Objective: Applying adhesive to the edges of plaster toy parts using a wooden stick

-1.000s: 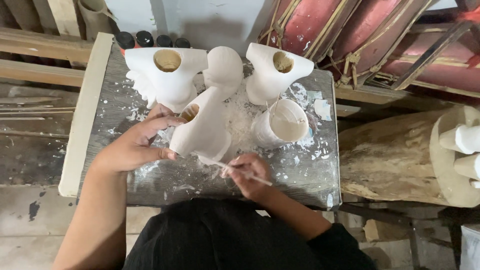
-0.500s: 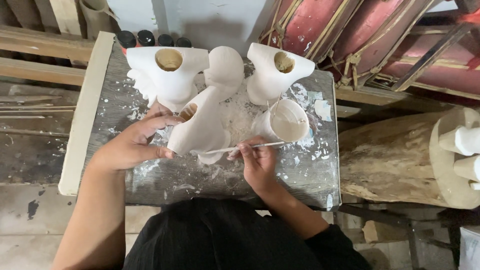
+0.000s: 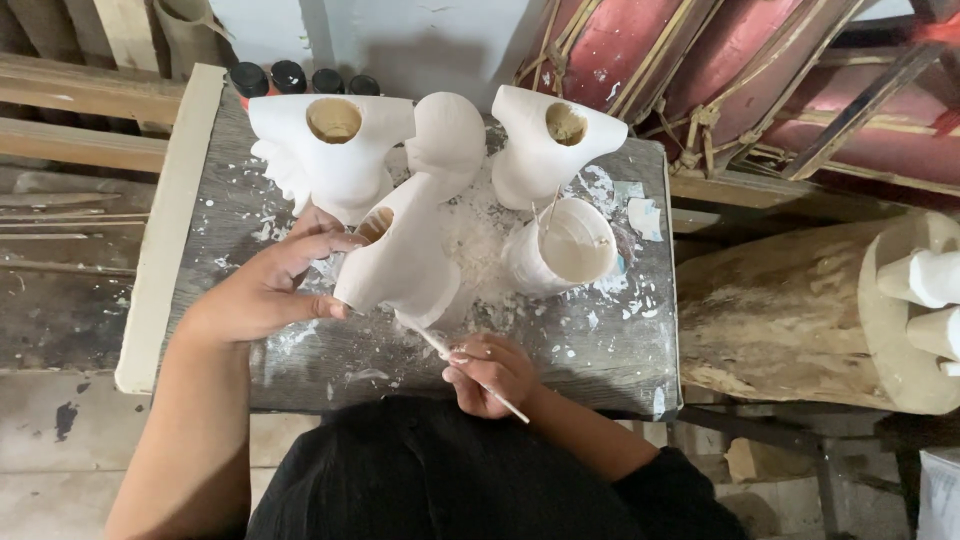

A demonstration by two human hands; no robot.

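Left hand point(image 3: 268, 290) was cupped around the near white plaster figure point(image 3: 405, 255), fingers wrapped on its left flank and thumb low on the side, steadying it tilted on the grey worktable point(image 3: 600, 340). That figure sat at the table's front centre, its open neck hole facing up and left, its base toward the person. Behind it stood a second white cast with a round hole on top point(image 3: 330, 150) at back left, a rounded head-shaped piece point(image 3: 445, 135) in the middle just behind the held one, and a third hollow cast point(image 3: 550, 140) at back right. A white tub of pale slip point(image 3: 565, 250) stood just right of the held figure, with a thin stick leaning in it. Right hand point(image 3: 488, 370) was pinched shut on a thin pale stick tool point(image 3: 465, 372), tip touching the lower edge of the held figure, handle end pointing back toward the body. Plaster crumbs and chips lay scattered over the tabletop. Dark bottle caps point(image 3: 300, 78) lined the far edge. A rough log stump with white pegs point(image 3: 800, 320) sat to the right, apart from the table. Step in hand looked like scraping or trimming the base seam of the held cast. Next move likely called for a light, controlled stroke along that edge while the left hand held the piece firm, maybe rotating it slightly.
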